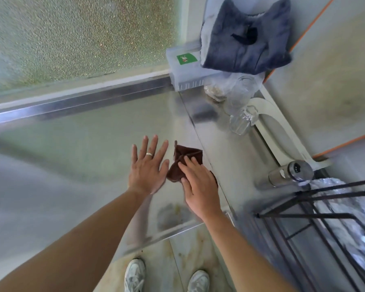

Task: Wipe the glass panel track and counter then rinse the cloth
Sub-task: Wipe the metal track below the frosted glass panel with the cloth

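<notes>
A small dark brown cloth (182,160) lies folded on the pale steel counter (89,144). My right hand (198,184) presses flat on the cloth's near half, fingers spread over it. My left hand (148,165) rests open and flat on the counter just left of the cloth, a ring on one finger. Behind the counter runs a metal track (76,104) under a frosted glass panel (78,36).
A clear plastic box (184,70) with a green sticker stands at the track's right end, a blue-grey towel (247,36) above it. Glass jars (240,110) and a steel shaker (291,173) stand on the right. A black wire rack (316,218) holds foil at the lower right.
</notes>
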